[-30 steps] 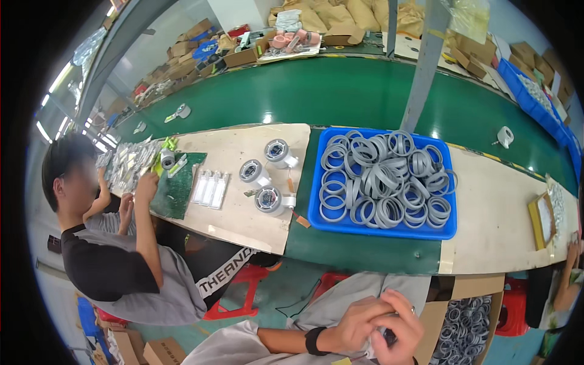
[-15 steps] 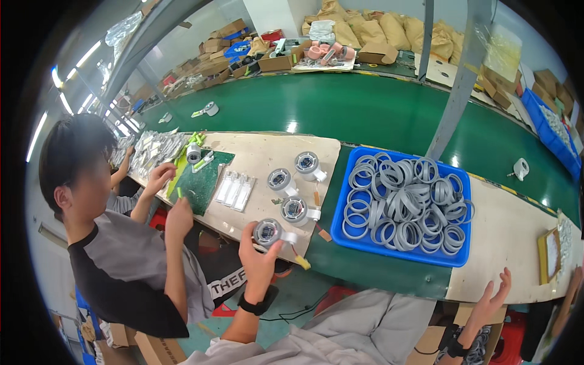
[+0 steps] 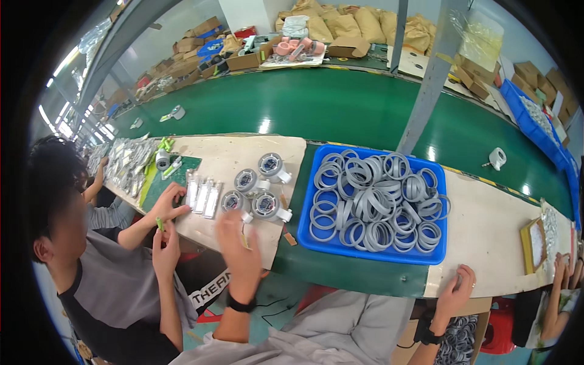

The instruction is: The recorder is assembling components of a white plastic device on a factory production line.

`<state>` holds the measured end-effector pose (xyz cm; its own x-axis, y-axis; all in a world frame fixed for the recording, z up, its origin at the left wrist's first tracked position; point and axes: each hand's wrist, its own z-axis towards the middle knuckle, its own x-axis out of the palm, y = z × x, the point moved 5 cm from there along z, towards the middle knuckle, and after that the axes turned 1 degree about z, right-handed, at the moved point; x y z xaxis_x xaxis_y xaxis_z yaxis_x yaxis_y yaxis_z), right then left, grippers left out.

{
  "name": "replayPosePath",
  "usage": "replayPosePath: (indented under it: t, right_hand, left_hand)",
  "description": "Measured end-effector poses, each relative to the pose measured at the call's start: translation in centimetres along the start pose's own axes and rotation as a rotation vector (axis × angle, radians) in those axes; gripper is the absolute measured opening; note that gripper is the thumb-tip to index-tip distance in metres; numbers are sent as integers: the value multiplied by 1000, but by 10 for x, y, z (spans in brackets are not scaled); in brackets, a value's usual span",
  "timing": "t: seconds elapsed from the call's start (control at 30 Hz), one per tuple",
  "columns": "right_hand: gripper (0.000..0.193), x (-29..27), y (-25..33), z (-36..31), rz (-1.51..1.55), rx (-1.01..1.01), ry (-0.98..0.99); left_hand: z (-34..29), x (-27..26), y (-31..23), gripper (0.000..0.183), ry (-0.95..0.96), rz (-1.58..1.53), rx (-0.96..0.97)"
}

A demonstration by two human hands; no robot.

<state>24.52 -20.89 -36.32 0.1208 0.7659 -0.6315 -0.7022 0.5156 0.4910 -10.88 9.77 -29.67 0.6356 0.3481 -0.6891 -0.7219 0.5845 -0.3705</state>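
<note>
Round grey units (image 3: pixel 265 205), dark centres | left hand (image 3: pixel 239 248): blurred, can't tell | right hand (image 3: pixel 456 291): apart

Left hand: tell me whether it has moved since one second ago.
Yes: judged against the blue tray, the left hand has moved leftward and forward, toward the round grey units.

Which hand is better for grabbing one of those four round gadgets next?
Probably the left hand: it's close to the gadgets. The right hand is farther, near the right end of the blue tray.
</note>
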Motion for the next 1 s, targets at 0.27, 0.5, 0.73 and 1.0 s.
replayPosePath:
  t: [0.27,0.5,0.73,1.0]
  right_hand:
    - [9,0,-2,-3,14,35,-1]
    - [10,2,2,-3,22,13,-3]
    - [16,-3,-12,-6,371,268,83]
    - [95,-19,154,-36,1149,11,708]
  left_hand:
    - [9,67,-80,35,308,-98,-35]
    - [19,96,-50,18,386,41,26]
    - [10,38,-34,10,334,-338,-331]
    - [-59,24,-142,11,875,-1106,-309]
